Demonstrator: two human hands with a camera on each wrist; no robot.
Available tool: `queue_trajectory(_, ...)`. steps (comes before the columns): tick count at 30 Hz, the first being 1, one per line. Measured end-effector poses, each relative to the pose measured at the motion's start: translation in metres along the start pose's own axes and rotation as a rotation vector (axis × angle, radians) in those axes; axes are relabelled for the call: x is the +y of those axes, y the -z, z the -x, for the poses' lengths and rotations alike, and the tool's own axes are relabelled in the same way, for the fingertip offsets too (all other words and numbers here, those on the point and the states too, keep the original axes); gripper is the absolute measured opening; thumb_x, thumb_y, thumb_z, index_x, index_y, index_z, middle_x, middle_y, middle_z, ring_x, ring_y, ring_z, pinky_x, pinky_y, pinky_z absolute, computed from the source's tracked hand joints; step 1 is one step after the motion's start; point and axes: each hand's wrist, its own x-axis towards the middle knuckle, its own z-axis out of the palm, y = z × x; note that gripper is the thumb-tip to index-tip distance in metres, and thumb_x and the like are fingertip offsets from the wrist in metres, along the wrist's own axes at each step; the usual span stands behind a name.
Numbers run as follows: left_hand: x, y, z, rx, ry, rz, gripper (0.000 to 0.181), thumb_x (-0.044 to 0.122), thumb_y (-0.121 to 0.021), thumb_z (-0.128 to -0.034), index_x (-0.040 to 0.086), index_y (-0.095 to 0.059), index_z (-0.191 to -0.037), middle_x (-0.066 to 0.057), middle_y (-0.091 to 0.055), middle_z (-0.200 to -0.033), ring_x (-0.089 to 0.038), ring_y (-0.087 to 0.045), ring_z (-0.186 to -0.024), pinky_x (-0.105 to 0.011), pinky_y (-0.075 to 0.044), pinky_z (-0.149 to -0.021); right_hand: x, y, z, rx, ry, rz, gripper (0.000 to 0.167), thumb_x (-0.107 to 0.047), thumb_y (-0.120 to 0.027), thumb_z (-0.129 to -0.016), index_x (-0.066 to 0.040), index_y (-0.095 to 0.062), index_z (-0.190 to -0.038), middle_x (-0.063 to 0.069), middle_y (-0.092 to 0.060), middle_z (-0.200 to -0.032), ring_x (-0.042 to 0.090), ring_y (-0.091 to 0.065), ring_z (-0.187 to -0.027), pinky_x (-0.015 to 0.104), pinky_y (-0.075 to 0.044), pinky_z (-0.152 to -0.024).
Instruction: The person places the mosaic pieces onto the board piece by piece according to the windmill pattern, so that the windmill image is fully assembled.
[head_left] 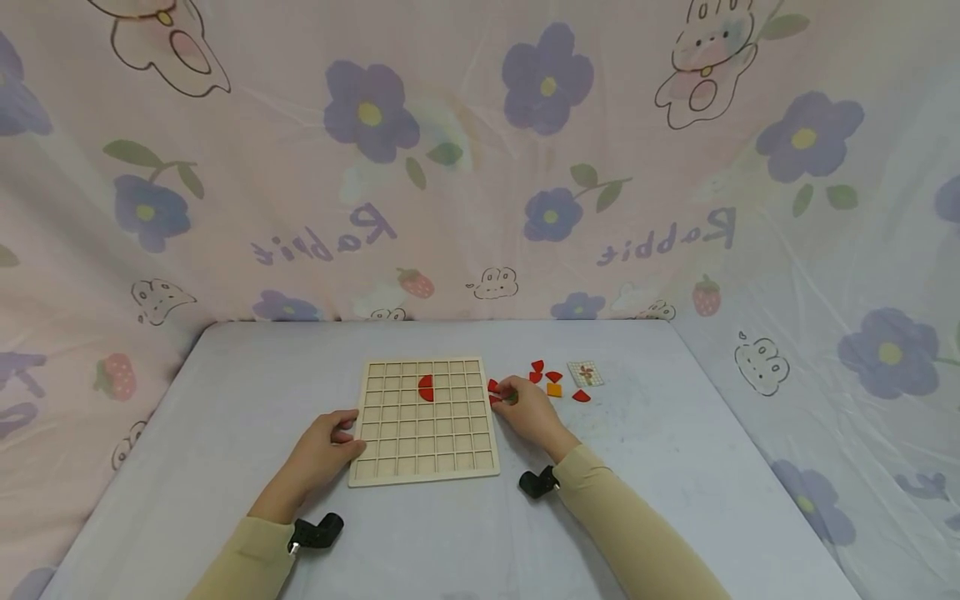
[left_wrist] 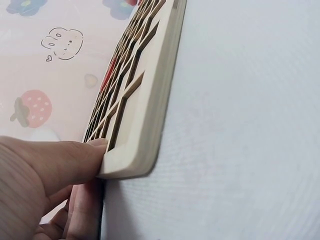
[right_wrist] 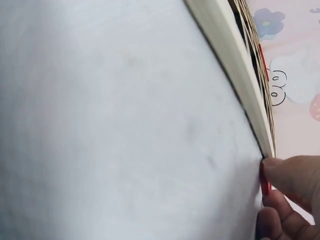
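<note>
A light wooden grid board (head_left: 397, 482) lies on the table, two red pieces (head_left: 426, 387) side by side in its upper middle cells. At its left edge my left hand (head_left: 318, 452) grips the frame; the left wrist view shows the thumb over the board's (left_wrist: 145, 135) corner and fingers at its side. My right hand (head_left: 531, 414) is by the board's right edge. In the right wrist view its thumb and a finger pinch a red piece (right_wrist: 264, 177) beside the board's edge. Another red piece (head_left: 492, 385) lies near those fingertips.
Right of the board lie several red pieces (head_left: 581, 396), an orange square (head_left: 554, 390) and a small patterned grid card (head_left: 586, 373). A printed cloth (head_left: 465, 167) hangs behind and beside the white table (head_left: 637, 467).
</note>
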Motion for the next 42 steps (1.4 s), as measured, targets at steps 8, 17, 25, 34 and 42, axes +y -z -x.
queue_trajectory(8, 0.0, -0.001, 0.001, 0.012, 0.003, -0.011, 0.056, 0.014, -0.069, -0.089, 0.002, -0.047, -0.139, -0.015, -0.051, -0.126, -0.025, -0.052, -0.105, -0.037, -0.046, -0.08, -0.001, -0.001, 0.001, -0.025, 0.005, 0.005, 0.019, -0.019, -0.072, -0.089, -0.013, -0.065, -0.105, -0.003, -0.06, -0.092, 0.016, -0.055, -0.081, 0.035, -0.048, -0.078)
queue_trajectory(17, 0.0, -0.001, 0.002, 0.014, 0.005, -0.015, 0.057, 0.015, -0.069, -0.0895, 0.002, -0.046, -0.14, -0.015, -0.05, -0.127, -0.025, -0.051, -0.106, -0.039, -0.045, -0.082, -0.006, 0.004, 0.005, -0.065, 0.029, 0.063, 0.021, -0.017, -0.071, -0.089, -0.011, -0.065, -0.108, -0.001, -0.06, -0.092, 0.017, -0.056, -0.085, 0.038, -0.048, -0.081)
queue_trajectory(25, 0.001, 0.0, 0.002, 0.018, 0.009, -0.016, 0.057, 0.015, -0.069, -0.0891, 0.002, -0.046, -0.14, -0.015, -0.051, -0.127, -0.025, -0.051, -0.106, -0.04, -0.044, -0.083, -0.004, 0.006, 0.006, -0.073, 0.039, 0.069, 0.019, -0.019, -0.07, -0.089, -0.013, -0.064, -0.107, 0.0, -0.061, -0.093, 0.018, -0.057, -0.086, 0.038, -0.048, -0.081)
queue_trajectory(34, 0.0, -0.001, 0.002, 0.02, 0.012, -0.018, 0.058, 0.016, -0.07, -0.089, 0.002, -0.046, -0.14, -0.015, -0.051, -0.127, -0.025, -0.051, -0.106, -0.039, -0.044, -0.082, -0.002, 0.011, 0.009, -0.055, -0.015, 0.064, 0.02, -0.024, -0.072, -0.089, -0.015, -0.06, -0.102, -0.001, -0.059, -0.093, 0.018, -0.055, -0.085, 0.036, -0.047, -0.079)
queue_trajectory(42, 0.0, -0.002, 0.0, 0.017, 0.008, -0.027, 0.058, 0.017, -0.07, -0.089, 0.003, -0.047, -0.14, -0.015, -0.051, -0.127, -0.024, -0.051, -0.105, -0.039, -0.044, -0.082, -0.004, 0.018, 0.007, -0.078, -0.034, 0.049, 0.009, -0.02, -0.066, -0.093, -0.014, -0.059, -0.096, -0.002, -0.058, -0.085, 0.017, -0.054, -0.078, 0.033, -0.046, -0.072)
